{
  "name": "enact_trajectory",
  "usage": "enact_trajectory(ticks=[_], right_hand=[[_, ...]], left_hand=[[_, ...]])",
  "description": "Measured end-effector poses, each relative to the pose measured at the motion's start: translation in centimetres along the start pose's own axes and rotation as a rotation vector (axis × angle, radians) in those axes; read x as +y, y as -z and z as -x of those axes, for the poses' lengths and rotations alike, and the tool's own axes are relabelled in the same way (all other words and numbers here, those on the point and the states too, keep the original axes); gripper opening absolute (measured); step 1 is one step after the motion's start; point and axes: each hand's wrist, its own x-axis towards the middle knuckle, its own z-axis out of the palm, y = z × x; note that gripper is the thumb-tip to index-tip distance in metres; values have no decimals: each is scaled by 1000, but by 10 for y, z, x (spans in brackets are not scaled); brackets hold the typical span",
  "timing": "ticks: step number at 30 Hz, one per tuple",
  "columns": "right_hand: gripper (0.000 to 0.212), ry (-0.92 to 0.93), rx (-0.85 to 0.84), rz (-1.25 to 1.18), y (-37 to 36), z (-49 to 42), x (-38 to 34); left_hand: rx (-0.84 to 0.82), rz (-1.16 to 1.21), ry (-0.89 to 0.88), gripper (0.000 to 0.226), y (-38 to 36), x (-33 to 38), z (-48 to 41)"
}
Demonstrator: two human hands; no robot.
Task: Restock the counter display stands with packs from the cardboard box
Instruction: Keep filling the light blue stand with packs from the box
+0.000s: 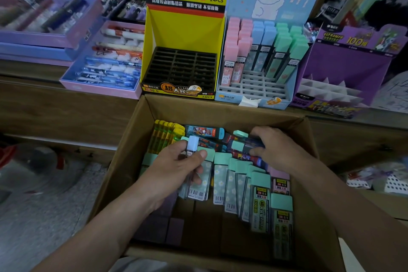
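Your left hand (pixel 176 165) grips a lilac-capped pack (pixel 191 146); your right hand (pixel 280 148) grips dark packs (pixel 247 148) inside the cardboard box (pixel 220 108).

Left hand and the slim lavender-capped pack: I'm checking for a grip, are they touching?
Touching. The head view shows the left hand with thumb and fingers curled round the slim lavender-capped pack over the brown cardboard box.

The wooden counter (pixel 28 70) bears a yellow stand (pixel 185 28), blue stand (pixel 298 6), purple stand (pixel 344 66) and pen trays (pixel 97 89).
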Motion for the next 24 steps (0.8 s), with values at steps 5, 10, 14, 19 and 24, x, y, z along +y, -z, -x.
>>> enact_trajectory(ticks=[5, 10, 14, 19, 24], right_hand=[[19, 17, 15, -11, 1, 1, 0], [18, 61, 30, -198, 8, 6, -6], [20, 100, 3, -441, 14, 14, -21], [31, 143, -98, -813, 8, 22, -39], [36, 198, -164, -1023, -4, 24, -55]], left_hand=[[20, -5, -28, 19, -1, 0, 1], [80, 5, -64, 15, -3, -2, -1], [102, 161, -54, 14, -4, 1, -4], [82, 253, -10, 11, -9, 11, -5], [32, 389, -4, 29, -25, 27, -13]])
